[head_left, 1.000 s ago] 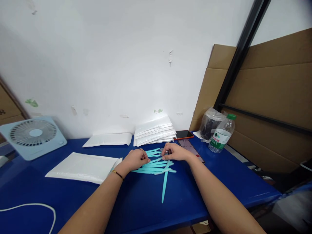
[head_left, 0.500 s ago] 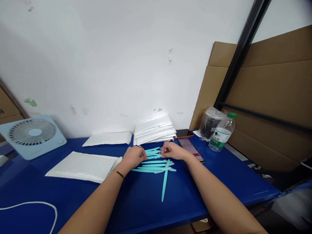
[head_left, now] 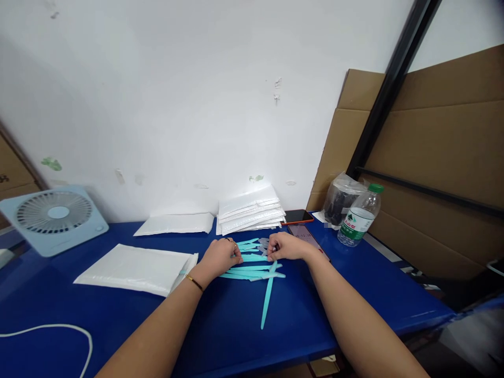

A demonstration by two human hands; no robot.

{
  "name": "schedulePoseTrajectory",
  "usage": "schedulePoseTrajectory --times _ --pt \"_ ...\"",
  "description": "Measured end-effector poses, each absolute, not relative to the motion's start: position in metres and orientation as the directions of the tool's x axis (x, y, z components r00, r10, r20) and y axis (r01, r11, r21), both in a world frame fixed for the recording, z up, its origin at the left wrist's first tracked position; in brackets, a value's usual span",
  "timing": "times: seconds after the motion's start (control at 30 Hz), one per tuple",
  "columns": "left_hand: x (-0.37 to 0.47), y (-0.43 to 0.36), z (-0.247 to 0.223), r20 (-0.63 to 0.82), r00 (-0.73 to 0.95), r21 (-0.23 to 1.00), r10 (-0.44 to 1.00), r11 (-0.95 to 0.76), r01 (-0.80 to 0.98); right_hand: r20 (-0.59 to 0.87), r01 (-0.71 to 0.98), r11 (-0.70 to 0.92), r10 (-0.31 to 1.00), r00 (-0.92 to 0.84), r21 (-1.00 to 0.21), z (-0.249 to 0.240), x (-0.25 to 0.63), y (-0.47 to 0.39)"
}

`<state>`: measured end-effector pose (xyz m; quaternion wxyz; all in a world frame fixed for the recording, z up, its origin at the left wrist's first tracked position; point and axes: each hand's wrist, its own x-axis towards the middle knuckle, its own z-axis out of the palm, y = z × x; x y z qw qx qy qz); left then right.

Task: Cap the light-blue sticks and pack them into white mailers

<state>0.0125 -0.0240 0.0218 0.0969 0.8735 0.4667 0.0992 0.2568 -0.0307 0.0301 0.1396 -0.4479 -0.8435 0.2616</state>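
Observation:
Several turquoise eyebrow razors lie side by side on the blue table, their handles pointing left. One single razor lies crosswise over their right ends, toward the table's front edge. My left hand is closed, its fingertips pinching the left end of a razor in the middle of the row. At that razor's right end, my right hand has thumb and fingers pinched together. Greyish translucent razor ends show just behind the right fingers. The fingers partly hide the razor tips.
A white padded envelope with its mouth facing right lies to the left. Behind are another envelope and an envelope stack. Two phones, a water bottle and a wrapped dark object stand right; a fan leans left.
Both hands have shifted slightly toward me and to the right, from the farther razors to one in the middle of the row. The translucent ends behind my right hand now show.

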Motion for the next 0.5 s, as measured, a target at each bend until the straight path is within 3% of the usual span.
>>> schedulePoseTrajectory --times 0.27,0.5 --pt "-0.005 -0.014 0.031 0.156 0.400 0.275 0.903 -0.429 0.860 0.090 0.714 0.383 0.907 -0.412 -0.586 0.029 0.266 -0.025" --pt "0.004 -0.025 0.028 0.072 0.607 0.433 0.792 -0.573 0.696 -0.073 0.636 0.536 0.731 -0.679 -0.555 0.035 0.268 -0.031"
